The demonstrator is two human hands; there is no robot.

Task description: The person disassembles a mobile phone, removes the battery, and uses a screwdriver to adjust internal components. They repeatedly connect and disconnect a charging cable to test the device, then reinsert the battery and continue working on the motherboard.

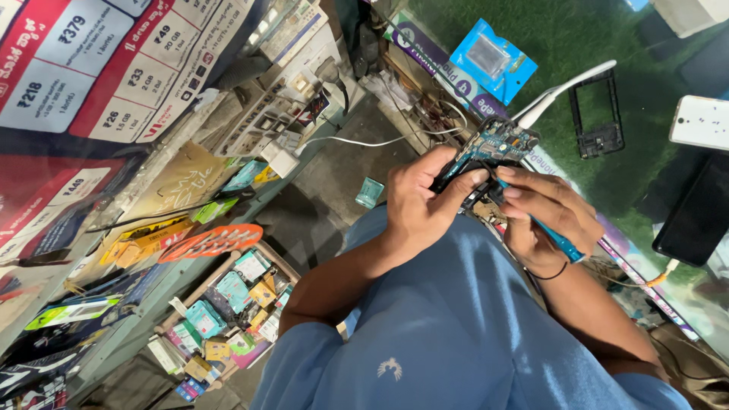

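Observation:
My left hand (418, 201) grips a blue circuit board (497, 142) by its lower edge, thumb pressed on the board's side. My right hand (543, 212) holds a teal-handled screwdriver (558, 243), its tip hidden between my fingers close under the board. Both hands meet above my blue-shirted lap. A white cable or tool (566, 91) sticks out behind the board.
A green-topped counter (607, 45) to the right carries a black phone frame (598, 114), a white phone (700, 121), a dark phone (695, 216) and a blue packet (492, 61). Lower left, a box of small packets (228, 319). Posters and shelves at left.

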